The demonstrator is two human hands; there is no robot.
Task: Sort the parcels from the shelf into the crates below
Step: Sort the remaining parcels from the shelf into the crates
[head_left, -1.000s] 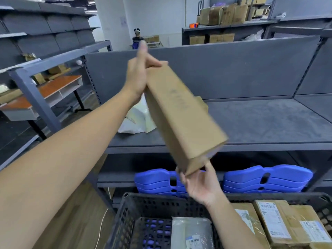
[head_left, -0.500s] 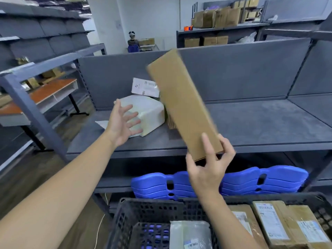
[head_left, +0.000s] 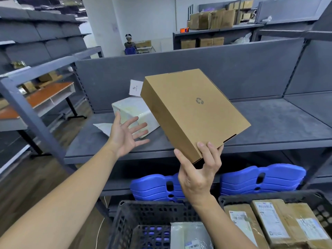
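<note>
Right hand point(head_left: 197, 175), low centre of the frame: I've got it clamped on the near corner of the cardboard box point(head_left: 194, 112), thumb up one side wall and fingers curled over the broad face. One corner is all the grip there is, so the box hangs tilted above the shelf edge. Its big face is turned towards me, I'd say so I can hunt for a label. All I can see there is a small recycling mark. It's a flat, sharp-edged carton of smooth matte brown card, with a tuck slot along the near edge.

Left hand point(head_left: 125, 135), left of centre: fingers spread, palm turned to the box, holding nothing. It looks ready to steady the box if that corner grip slips.

Just behind it sits a white parcel point(head_left: 133, 110), blocky, soft-cornered and glossy like film wrap. It rests on the dull grey metal shelf point(head_left: 269, 126).

Along the bottom are dark perforated plastic crates. The right crate point(head_left: 269, 194) holds taped brown parcels with white labels. The left crate point(head_left: 143, 212) holds a pale plastic mailer point(head_left: 188, 234). My box hasn't gone into either yet.
</note>
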